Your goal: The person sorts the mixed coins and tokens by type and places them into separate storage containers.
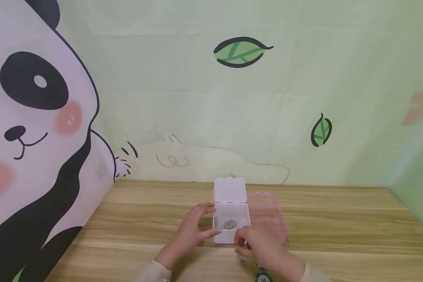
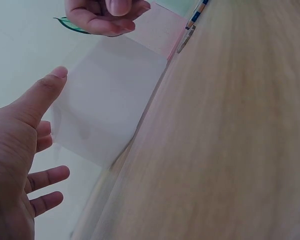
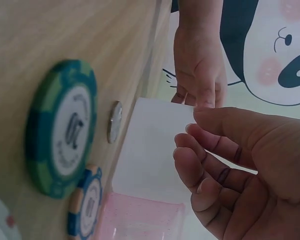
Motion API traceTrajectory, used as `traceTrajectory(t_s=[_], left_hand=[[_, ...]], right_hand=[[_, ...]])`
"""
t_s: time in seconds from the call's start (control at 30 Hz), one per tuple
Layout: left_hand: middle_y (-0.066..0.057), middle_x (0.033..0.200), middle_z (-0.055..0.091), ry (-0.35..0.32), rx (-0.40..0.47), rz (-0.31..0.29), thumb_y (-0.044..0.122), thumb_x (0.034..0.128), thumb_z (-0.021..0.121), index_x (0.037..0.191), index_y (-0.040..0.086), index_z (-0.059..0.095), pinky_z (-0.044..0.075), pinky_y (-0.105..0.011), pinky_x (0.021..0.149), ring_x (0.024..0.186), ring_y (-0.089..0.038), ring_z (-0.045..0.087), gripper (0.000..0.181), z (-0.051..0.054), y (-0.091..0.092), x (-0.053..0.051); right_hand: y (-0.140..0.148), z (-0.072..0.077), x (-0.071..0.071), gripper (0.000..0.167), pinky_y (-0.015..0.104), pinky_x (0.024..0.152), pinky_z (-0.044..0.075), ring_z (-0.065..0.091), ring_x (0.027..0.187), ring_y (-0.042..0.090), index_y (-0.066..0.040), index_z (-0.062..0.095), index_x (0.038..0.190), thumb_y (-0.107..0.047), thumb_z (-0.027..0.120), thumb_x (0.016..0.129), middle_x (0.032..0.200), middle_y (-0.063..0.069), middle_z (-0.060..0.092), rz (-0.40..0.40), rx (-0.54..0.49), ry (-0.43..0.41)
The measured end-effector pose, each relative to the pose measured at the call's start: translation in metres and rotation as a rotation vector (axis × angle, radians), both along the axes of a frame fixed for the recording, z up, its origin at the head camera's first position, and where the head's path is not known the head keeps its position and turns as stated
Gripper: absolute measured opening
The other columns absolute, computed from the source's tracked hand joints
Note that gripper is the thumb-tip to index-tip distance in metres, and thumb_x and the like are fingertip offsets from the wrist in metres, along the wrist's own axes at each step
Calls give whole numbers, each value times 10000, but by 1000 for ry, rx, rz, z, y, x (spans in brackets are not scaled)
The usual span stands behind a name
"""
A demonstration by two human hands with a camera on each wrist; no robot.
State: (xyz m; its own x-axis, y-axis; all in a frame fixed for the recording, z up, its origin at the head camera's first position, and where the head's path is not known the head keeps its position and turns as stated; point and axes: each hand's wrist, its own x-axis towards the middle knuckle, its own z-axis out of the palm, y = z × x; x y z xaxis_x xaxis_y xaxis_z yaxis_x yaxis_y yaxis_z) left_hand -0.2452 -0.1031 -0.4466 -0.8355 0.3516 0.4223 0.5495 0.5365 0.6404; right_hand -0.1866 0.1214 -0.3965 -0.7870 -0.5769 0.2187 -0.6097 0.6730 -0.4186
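Observation:
A small white box (image 1: 231,236) stands on the table with its hinged lid (image 1: 230,190) raised. Several silver coins (image 1: 232,223) lie inside. At the box's left side is my left hand (image 1: 192,226), its thumb and fingers fairly straight and spread along the wall. My right hand (image 1: 259,243) hovers by the front right corner, fingers loosely bent; in the right wrist view no thing shows between the thumb and fingertips (image 3: 187,162). Below that hand a coin (image 3: 115,121) lies on the table, close to a green poker chip (image 3: 62,130) and a blue-and-orange one (image 3: 87,205).
A translucent pink container (image 1: 268,211) stands right beside the white box. Part of a white-and-red chip (image 3: 1,220) shows at the right wrist view's edge. Behind the wooden table (image 1: 338,219) hangs a pale green cloth (image 1: 162,78) printed with a panda and leaves.

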Motion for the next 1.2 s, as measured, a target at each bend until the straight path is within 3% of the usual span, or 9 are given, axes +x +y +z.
traceTrajectory(t_s=[0.2,0.43,1.07,1.2], left_hand=[[-49,1375,560,5,-2,-7,321,742,803,1207,112,597,359,-567,1084,1310,-272,488,550,0,0,1],[-53,1374,561,6,-8,-5,315,747,803,1212,103,598,363,-564,1080,1313,-274,485,551,0,-1,2],[-72,1367,568,38,-16,-8,295,738,809,1204,88,601,377,-524,1090,1304,-279,496,550,2,-2,4],[-87,1385,552,14,-13,-9,302,742,804,1216,97,595,351,-545,1103,1320,-285,479,557,2,-2,4]], right_hand=[[1,-5,4,104,154,584,429,486,652,-29,-155,629,786,-138,728,814,717,-119,593,-31,14,-76],[5,-17,6,135,178,592,436,521,670,-15,-175,628,781,-182,763,779,713,-121,610,-27,67,9],[11,-27,6,154,175,587,419,455,660,-23,-149,633,787,-214,772,781,723,-92,561,-41,116,27],[11,-29,5,161,175,577,404,436,652,-22,-158,627,787,-234,770,786,724,-99,546,-46,117,4]])
